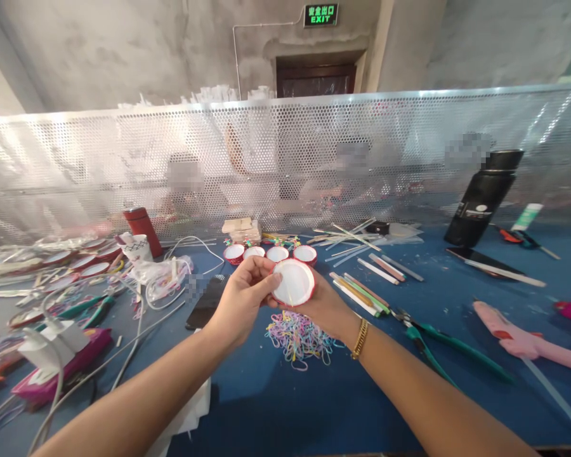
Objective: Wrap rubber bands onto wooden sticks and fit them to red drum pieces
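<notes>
Both hands meet over the middle of the table around a small round cup with a red scalloped rim and a white inside, tilted toward me. My left hand pinches its left edge, thumb on the white face. From below and the right, my right hand supports the cup; its fingers are mostly hidden behind it. Just beyond stands a row of several similar red cups with small colourful bits behind them. Under the hands lies a pile of pastel elastic loops.
To the right are glue sticks, green-handled pliers, a pink glue gun and a black bottle. At left are a dark phone, a magenta power strip, cables and a red bottle. A perforated screen stands behind.
</notes>
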### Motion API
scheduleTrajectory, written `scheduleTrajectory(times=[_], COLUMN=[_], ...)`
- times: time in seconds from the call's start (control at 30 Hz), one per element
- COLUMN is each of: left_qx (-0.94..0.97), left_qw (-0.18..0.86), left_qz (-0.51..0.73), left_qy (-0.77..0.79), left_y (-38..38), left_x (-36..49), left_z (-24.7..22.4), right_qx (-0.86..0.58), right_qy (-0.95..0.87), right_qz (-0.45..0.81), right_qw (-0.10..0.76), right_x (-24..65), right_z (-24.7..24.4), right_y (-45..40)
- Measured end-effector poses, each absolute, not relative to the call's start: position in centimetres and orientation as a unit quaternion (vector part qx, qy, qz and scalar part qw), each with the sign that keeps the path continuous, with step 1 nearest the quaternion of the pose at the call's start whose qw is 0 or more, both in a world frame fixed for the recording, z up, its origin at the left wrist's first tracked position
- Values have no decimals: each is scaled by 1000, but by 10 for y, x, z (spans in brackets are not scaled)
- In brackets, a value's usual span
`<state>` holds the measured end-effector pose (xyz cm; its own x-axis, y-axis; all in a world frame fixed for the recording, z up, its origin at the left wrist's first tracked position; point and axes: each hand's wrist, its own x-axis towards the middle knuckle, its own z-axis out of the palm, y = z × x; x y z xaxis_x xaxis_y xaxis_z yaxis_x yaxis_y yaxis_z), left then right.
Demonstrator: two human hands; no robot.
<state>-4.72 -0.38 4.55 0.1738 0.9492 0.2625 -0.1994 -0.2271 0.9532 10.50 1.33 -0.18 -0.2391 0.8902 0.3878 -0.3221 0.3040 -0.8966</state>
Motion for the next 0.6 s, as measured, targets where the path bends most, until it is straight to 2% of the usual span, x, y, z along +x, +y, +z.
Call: scheduleTrajectory(times=[0.17, 0.3, 0.5, 0.6], left_qx=[558, 581, 638, 642], left_qw=[521, 487, 409, 395], left_qz=[552, 567, 552, 549], left_qy=[337, 324, 347, 362], left_y=[-2, -3, 2, 8], left_x=[-49, -50, -51, -53], left_z=[46, 50, 49, 47], right_qx=[-237, -320, -335, -322], right_qy=[-531, -462, -445, -488], right_qz=[580, 616, 584, 526], right_qw=[570, 551, 590, 617], right_x=[106, 113, 120, 120], right_z=[-4, -14, -12, -4], right_y=[18, 29, 34, 27])
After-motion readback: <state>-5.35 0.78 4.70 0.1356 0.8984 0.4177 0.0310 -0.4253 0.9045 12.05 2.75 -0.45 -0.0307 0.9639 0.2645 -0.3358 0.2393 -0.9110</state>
